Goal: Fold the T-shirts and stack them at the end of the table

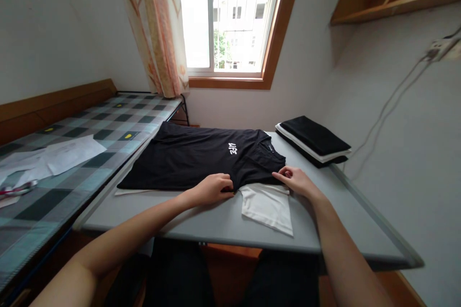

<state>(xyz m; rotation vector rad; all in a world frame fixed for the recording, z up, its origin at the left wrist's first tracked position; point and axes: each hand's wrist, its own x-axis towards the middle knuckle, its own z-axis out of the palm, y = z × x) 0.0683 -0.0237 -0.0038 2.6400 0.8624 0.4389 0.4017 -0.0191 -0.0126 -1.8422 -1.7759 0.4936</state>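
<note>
A black T-shirt (pixel 194 158) with white "LIFE" lettering lies spread on the grey table, its collar to the right. Beneath it is a white garment (pixel 268 206), whose sleeve sticks out towards me and whose hem shows at the lower left. My left hand (pixel 214 188) is closed at the black shirt's near edge, beside the white sleeve, fingers curled on the cloth. At the shoulder near the collar, my right hand (pixel 297 181) holds the black shirt's edge, index finger extended over it; its thumb is mostly hidden.
Folded black and white clothes (pixel 313 139) are stacked at the table's (pixel 360 220) far right, by the wall. To the left, a bed (pixel 144 119) with a checked cover bears papers (pixel 68 153). A curtained window (pixel 237 24) is ahead; a wooden shelf (pixel 406 7) hangs upper right.
</note>
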